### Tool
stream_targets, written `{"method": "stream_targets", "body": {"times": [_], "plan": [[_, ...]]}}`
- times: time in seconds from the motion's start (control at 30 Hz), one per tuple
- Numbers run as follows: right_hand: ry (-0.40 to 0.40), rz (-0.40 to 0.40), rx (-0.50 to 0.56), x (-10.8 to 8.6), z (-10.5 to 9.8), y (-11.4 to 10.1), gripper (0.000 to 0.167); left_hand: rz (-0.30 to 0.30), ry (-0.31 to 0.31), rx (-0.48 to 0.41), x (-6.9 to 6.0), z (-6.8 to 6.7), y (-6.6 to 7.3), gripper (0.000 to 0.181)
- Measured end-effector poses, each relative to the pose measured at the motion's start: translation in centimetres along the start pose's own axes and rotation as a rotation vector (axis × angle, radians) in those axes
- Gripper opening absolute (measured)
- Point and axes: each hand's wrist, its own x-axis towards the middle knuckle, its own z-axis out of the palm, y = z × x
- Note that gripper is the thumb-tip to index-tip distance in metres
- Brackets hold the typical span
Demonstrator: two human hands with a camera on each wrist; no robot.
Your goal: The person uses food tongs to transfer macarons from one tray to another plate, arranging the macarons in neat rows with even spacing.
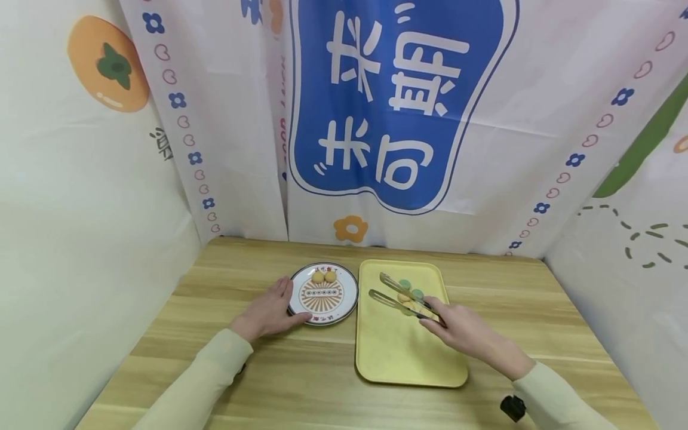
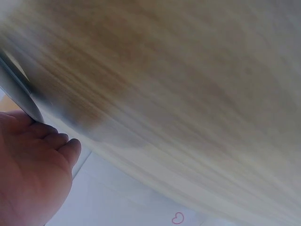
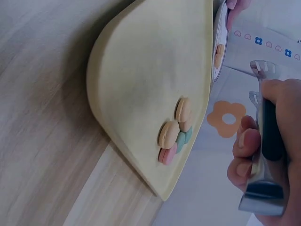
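Note:
A round white plate point(image 1: 322, 310) with a printed sunburst holds two yellow-orange macarons point(image 1: 324, 277) near its far rim. My left hand point(image 1: 270, 312) rests against the plate's left side, fingers extended and thumb at the near rim. In my right hand point(image 1: 466, 331) I grip metal tongs point(image 1: 396, 303) with dark handle pads point(image 3: 272, 136). The tongs' tips stand apart above a yellow tray point(image 1: 398, 358). Grouped on that tray are a pink macaron point(image 3: 167, 154), green macarons point(image 3: 180, 141) and pale orange macarons point(image 3: 169, 135). Nothing shows between the tips.
Plate and tray stand side by side on a wood-grain table point(image 1: 290, 382). A printed white curtain point(image 1: 242, 149) hangs behind the table's far edge, and pale walls flank both sides. A small black object point(image 1: 513, 408) is beside the right sleeve.

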Motion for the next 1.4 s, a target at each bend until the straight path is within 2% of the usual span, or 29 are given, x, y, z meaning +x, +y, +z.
{"method": "stream_targets", "body": {"times": [0.33,0.57,0.73,0.97,1.17,1.4], "plan": [[0.058,-0.008,0.004,-1.4,0.3,1.2,0.050,-0.001,-0.006,0.014,0.0,0.4,-0.3,0.114],[0.076,0.033,-0.018,-2.7,0.8,2.0,0.032,0.003,0.003,0.009,0.0,0.5,-0.2,0.112],[0.104,0.060,-0.032,-3.2,1.1,2.7,0.035,-0.002,0.001,0.005,-0.1,0.2,-0.1,0.111],[0.146,0.052,-0.044,-4.2,1.3,3.4,0.033,0.009,0.015,0.013,-0.2,0.4,-0.2,0.112],[0.156,0.088,-0.037,-4.6,1.4,3.9,0.039,0.001,0.017,-0.005,-0.1,0.3,-0.3,0.113],[0.189,0.082,-0.056,-5.4,1.6,4.5,0.037,0.001,0.006,-0.005,0.1,0.2,-0.2,0.113]]}}
